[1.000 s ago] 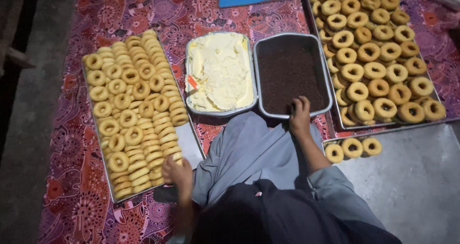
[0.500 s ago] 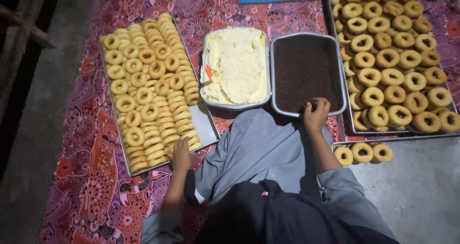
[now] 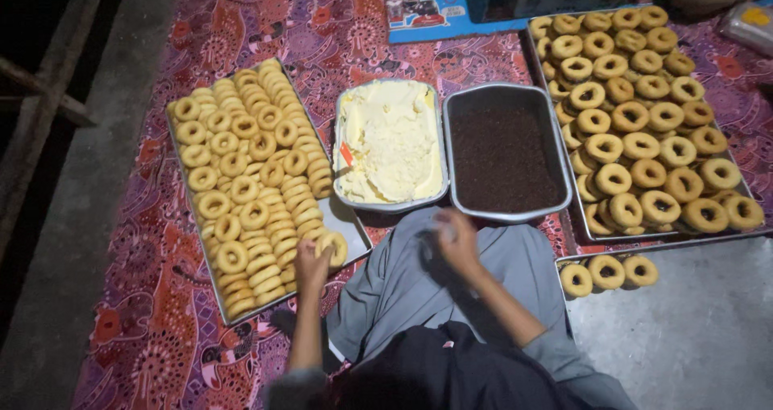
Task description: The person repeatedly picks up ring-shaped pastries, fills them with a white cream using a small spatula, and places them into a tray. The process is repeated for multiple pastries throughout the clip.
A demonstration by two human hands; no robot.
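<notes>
Grey concrete floor [image 3: 64, 241] runs bare down the left side, next to a red patterned cloth [image 3: 161, 329] that carries the trays. First on the cloth is a flat metal tray [image 3: 348, 226] packed with rows of pale plain doughnuts [image 3: 241, 177]; its near right corner is the only bare metal on it. At that corner the left hand [image 3: 310, 261] closes its fingers on a pale doughnut [image 3: 332, 245] at the end of the last row, just inside the tray's edge. Next comes a rectangular pan of pale yellow cream [image 3: 390, 140], touching or nearly touching a matching pan of dark chocolate sprinkles [image 3: 503, 156]. The right hand [image 3: 457, 237] is above a grey cloth-covered lap [image 3: 403, 289], just short of the sprinkle pan's near rim; it is motion-blurred, so I cannot tell whether it is spread or pinching anything. Farther right, a larger tray [image 3: 580, 233] holds browner ring doughnuts [image 3: 644, 112] in loose rows, and three more doughnuts [image 3: 608, 271] lie below its near edge. Beyond them, open grey floor fills the lower right corner.
</notes>
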